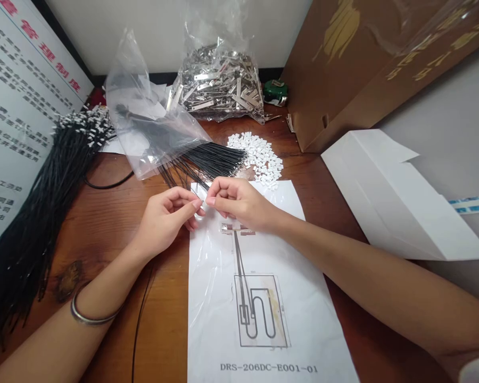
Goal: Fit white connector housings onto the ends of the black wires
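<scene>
My left hand [165, 221] is closed in a pinch on the end of a thin black wire [136, 327]. The wire's length trails from under that hand down to the bottom edge of the view. Close against it, my right hand [237, 201] is pinched too, thumb against forefinger, and its fingers hide whatever is between them. Both sets of fingertips meet above the top of a printed drawing sheet [215, 319]. Just beyond the hands lie a bundle of black wires [219, 158] and a pile of small white connector housings [263, 159].
A clear plastic bag [143, 127] partly covers the wire bundle. Behind stand a bag of metal strips [223, 85] and a green tape measure [275, 91]. Wires with white ends [43, 202] hang at left. A brown box [343, 69] and folded white card [399, 202] occupy the right.
</scene>
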A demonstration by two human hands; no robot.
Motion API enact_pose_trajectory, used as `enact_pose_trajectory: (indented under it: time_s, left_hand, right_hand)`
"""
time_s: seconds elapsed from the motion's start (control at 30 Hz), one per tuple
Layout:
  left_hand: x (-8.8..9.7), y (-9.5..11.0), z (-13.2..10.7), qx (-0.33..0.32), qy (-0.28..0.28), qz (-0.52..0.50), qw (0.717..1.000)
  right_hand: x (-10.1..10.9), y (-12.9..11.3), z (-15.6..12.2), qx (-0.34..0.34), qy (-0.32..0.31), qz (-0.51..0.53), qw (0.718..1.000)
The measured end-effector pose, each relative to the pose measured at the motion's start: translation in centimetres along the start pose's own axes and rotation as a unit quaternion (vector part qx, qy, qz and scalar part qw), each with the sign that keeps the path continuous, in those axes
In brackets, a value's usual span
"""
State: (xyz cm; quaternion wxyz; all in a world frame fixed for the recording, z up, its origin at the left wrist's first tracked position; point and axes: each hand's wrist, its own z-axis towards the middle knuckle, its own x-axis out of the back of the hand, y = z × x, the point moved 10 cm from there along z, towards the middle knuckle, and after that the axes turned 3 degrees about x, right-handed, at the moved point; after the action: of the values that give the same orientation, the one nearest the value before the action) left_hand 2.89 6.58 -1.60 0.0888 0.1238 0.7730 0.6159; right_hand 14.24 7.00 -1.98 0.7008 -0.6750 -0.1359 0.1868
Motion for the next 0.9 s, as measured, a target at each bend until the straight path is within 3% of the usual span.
enact_pose_trajectory:
  time_s: [0.67,0.9]
  left_hand:
    - [-0.66,-0.44,0.14,-0.001,-0.05,0.016,0.999]
    - [-0.17,-0.25,0.12,-0.008,-0.02,0.017,1.0]
  right_hand:
    - [-0.93,0.04,-0.21,-0.018,-0.059,-0.018,0.998]
    - [-0.29,-0.09,0.05,-0.001,-0.016,-0.016,1.0]
